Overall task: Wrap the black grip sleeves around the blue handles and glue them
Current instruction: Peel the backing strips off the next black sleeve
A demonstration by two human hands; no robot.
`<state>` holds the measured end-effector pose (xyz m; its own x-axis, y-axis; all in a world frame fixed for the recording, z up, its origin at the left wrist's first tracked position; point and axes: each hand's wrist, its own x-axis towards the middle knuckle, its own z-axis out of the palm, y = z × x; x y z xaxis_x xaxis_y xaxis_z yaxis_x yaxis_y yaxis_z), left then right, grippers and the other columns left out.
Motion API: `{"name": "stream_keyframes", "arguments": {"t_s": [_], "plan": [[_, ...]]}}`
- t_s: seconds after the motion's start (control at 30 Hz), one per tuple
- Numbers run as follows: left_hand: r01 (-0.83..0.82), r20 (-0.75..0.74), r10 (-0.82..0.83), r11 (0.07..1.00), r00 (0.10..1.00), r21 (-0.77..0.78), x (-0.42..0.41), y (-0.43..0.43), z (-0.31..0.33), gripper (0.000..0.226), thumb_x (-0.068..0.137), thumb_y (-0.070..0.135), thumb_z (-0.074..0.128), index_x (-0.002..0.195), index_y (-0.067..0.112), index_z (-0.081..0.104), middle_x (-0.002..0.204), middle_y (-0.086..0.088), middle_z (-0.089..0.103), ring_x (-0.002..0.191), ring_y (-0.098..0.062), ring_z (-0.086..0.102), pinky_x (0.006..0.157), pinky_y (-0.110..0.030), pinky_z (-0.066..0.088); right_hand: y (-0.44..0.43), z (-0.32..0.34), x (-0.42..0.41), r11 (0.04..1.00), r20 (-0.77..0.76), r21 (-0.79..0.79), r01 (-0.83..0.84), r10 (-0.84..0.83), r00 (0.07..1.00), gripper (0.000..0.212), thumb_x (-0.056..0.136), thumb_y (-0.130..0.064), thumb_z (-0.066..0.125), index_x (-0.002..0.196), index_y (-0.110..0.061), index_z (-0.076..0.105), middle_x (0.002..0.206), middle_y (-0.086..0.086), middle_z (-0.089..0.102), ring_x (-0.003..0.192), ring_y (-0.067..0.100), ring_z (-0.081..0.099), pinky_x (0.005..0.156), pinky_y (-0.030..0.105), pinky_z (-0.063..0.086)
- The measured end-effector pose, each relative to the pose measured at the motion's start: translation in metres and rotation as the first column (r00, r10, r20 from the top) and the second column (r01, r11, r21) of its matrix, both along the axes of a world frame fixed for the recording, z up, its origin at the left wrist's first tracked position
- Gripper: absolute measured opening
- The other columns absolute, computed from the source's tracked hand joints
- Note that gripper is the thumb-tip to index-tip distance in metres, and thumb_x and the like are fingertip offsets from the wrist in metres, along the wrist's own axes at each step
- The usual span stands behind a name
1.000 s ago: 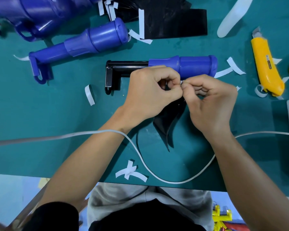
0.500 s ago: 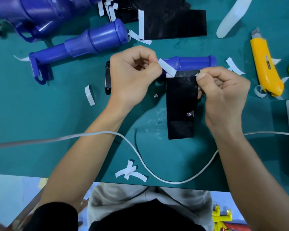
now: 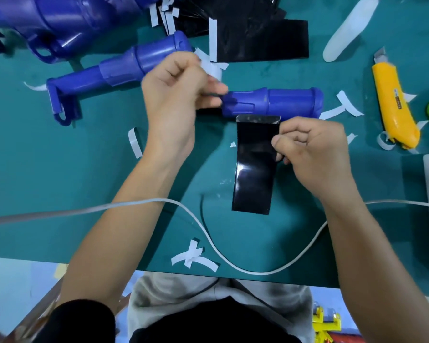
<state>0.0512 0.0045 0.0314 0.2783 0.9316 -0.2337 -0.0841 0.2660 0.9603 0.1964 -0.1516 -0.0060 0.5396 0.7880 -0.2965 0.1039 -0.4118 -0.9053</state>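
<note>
The grip of the right hand [image 3: 312, 149] pinches the black grip sleeve [image 3: 254, 169]; the blue handle [image 3: 273, 102] lies just beyond this grip. The left hand [image 3: 174, 95] pinches a white strip [image 3: 214, 70].

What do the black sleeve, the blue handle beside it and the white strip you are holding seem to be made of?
Black grip sleeve: thin flexible sheet, perhaps vinyl or rubber; glossy, showing light reflections.
Blue handle: rigid moulded plastic, smooth satin, with ribs and soft highlights.
White strip: likely matte paper backing, though blurred here.
</note>
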Motion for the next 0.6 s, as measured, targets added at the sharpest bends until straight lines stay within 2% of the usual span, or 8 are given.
{"name": "stream_keyframes", "arguments": {"t_s": [0.03, 0.1, 0.2, 0.3, 0.43, 0.5, 0.57, 0.6], "plan": [[-0.04, -0.035, 0.043, 0.997, 0.998, 0.07, -0.003, 0.006, 0.0, 0.021, 0.078, -0.002, 0.054, 0.075, 0.017, 0.063, 0.065, -0.004, 0.066, 0.064, -0.022, 0.073, 0.053, -0.026, 0.052, -0.001, 0.001, 0.004, 0.998, -0.045, -0.042, -0.056, 0.054, 0.998, 0.012, 0.081, -0.011, 0.067, 0.07, -0.016, 0.067, 0.053, 0.002, 0.066, 0.048, 0.017, 0.06, 0.053, 0.024, 0.049], [-0.012, -0.213, 0.09, 0.94, 0.973, 0.341, -0.007, 0.017, -0.003, 0.018, 0.079, 0.0, 0.06, 0.075, 0.017, 0.064, 0.071, -0.005, 0.068, 0.069, -0.023, 0.074, 0.058, -0.032, 0.055, -0.004, 0.005, 0.01, 0.967, -0.061, -0.125, -0.224, 0.218, 0.974, 0.018, 0.083, -0.009, 0.069, 0.067, -0.013, 0.064, 0.051, 0.004, 0.066, 0.046, 0.023, 0.061, 0.049, 0.025, 0.049], [0.289, -0.536, 0.116, 0.738, 0.836, 0.61, -0.006, 0.022, -0.009, 0.006, 0.083, 0.007, 0.063, 0.082, 0.011, 0.068, 0.082, -0.002, 0.07, 0.074, -0.019, 0.065, 0.069, -0.035, 0.055, -0.01, 0.008, 0.013, 0.907, 0.011, -0.222, -0.358, 0.369, 0.929, 0.034, 0.089, -0.006, 0.07, 0.059, -0.017, 0.057, 0.05, 0.002, 0.064, 0.045, 0.021, 0.063, 0.049, 0.023, 0.049], [0.527, -0.725, 0.14, 0.597, 0.674, 0.605, -0.006, 0.023, -0.018, 0.012, 0.089, 0.013, 0.061, 0.094, 0.008, 0.07, 0.094, 0.001, 0.071, 0.083, -0.018, 0.063, 0.076, -0.042, 0.053, -0.01, 0.011, 0.012, 0.871, 0.058, -0.279, -0.404, 0.436, 0.898, 0.031, 0.09, -0.012, 0.074, 0.062, -0.02, 0.062, 0.051, -0.003, 0.066, 0.04, 0.008, 0.055, 0.047, 0.014, 0.042], [0.61, -0.796, 0.086, 0.595, 0.599, 0.523, -0.011, 0.023, -0.017, 0.041, 0.091, 0.0, 0.05, 0.119, 0.013, 0.078, 0.121, -0.001, 0.076, 0.106, -0.028, 0.072, 0.091, -0.044, 0.057, -0.011, 0.016, 0.008, 0.873, 0.106, -0.293, -0.39, 0.436, 0.894, 0.023, 0.083, -0.025, 0.085, 0.065, -0.024, 0.072, 0.052, -0.01, 0.067, 0.043, 0.005, 0.06, 0.048, 0.009, 0.041], [0.606, -0.806, 0.109, 0.601, 0.582, 0.52, -0.014, 0.022, -0.014, 0.054, 0.085, -0.006, 0.045, 0.123, 0.015, 0.077, 0.121, -0.002, 0.077, 0.104, -0.031, 0.073, 0.089, -0.046, 0.058, -0.012, 0.022, 0.012, 0.897, 0.234, -0.264, -0.354, 0.416, 0.879, 0.022, 0.082, -0.027, 0.085, 0.065, -0.025, 0.072, 0.055, -0.015, 0.066, 0.048, 0.007, 0.062, 0.051, 0.012, 0.044], [0.564, -0.799, 0.197, 0.614, 0.568, 0.552, -0.017, 0.021, -0.013, 0.042, 0.091, 0.003, 0.052, 0.117, 0.021, 0.08, 0.111, 0.0, 0.08, 0.095, -0.03, 0.075, 0.078, -0.04, 0.056, -0.013, 0.029, 0.024, 0.967, 0.324, -0.122, -0.225, 0.253, 0.912, 0.016, 0.084, -0.023, 0.079, 0.069, -0.024, 0.074, 0.06, -0.01, 0.067, 0.049, 0.013, 0.061, 0.053, 0.023, 0.049], [0.535, -0.794, 0.267, 0.619, 0.546, 0.575, -0.017, 0.02, -0.014, 0.029, 0.096, 0.016, 0.059, 0.112, 0.025, 0.082, 0.103, 0.001, 0.081, 0.087, -0.03, 0.074, 0.071, -0.035, 0.05, -0.014, 0.035, 0.032, 0.994, 0.284, -0.018, -0.107, 0.108, 0.953, 0.013, 0.083, -0.02, 0.074, 0.071, -0.024, 0.074, 0.062, -0.004, 0.068, 0.046, 0.016, 0.059, 0.05, 0.03, 0.048]]}}
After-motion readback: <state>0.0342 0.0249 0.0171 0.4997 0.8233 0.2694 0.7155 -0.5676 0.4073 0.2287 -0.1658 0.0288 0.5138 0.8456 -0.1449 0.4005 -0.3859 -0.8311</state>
